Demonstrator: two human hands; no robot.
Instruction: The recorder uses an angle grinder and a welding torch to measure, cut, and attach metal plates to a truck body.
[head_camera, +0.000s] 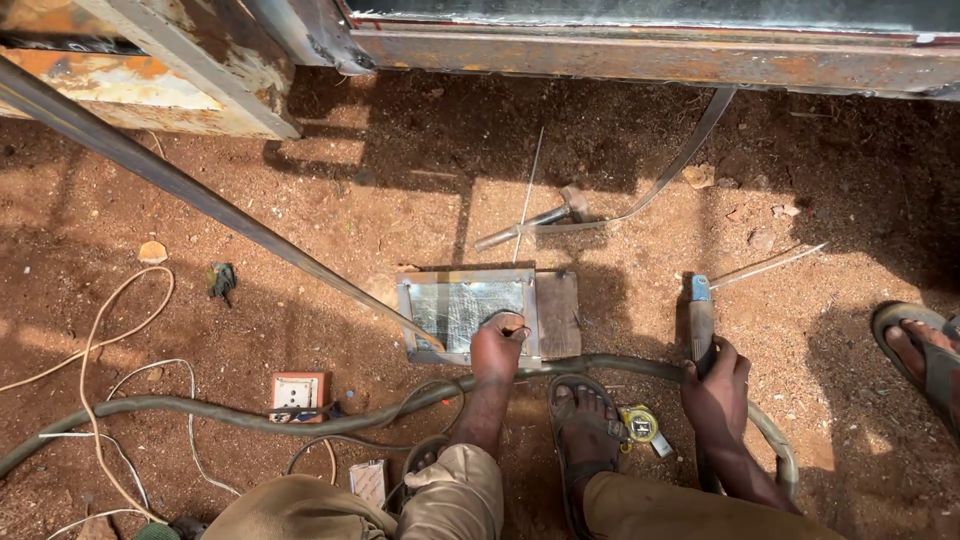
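Head view looks straight down at a person crouched on red dirt. Right hand (716, 388) is clenched around the handle of an electrode holder (700, 318), whose blue-tipped head points away from the body, with a thin welding rod (768, 265) slanting out of it toward the upper right. The rod tip hangs over bare ground, well apart from any metal. Left hand (497, 345) rests on the near right edge of a small metal frame (466, 310), fingers curled over its rim as if pinning it flat; whether they truly grip it I cannot tell. A foil-like sheet fills the frame, and a brown plate (558, 313) lies touching its right edge. A long steel bar (200, 195) runs diagonally from the upper left down to the frame's near edge beside the left hand.

As for progress, I judge the work to be at the setting-up stage: the frame is laid out and held, the holder is loaded, yet no arc shows and the rod is not on the piece.

Around them, a thick hose (250, 415) crosses just below the frame, a sandalled foot (585, 430) stands on it, and a yellow tape measure (640, 424) lies beside that foot. A hammer (545, 215) lies beyond the frame's far edge, and a socket box (298, 393) sits to the left.
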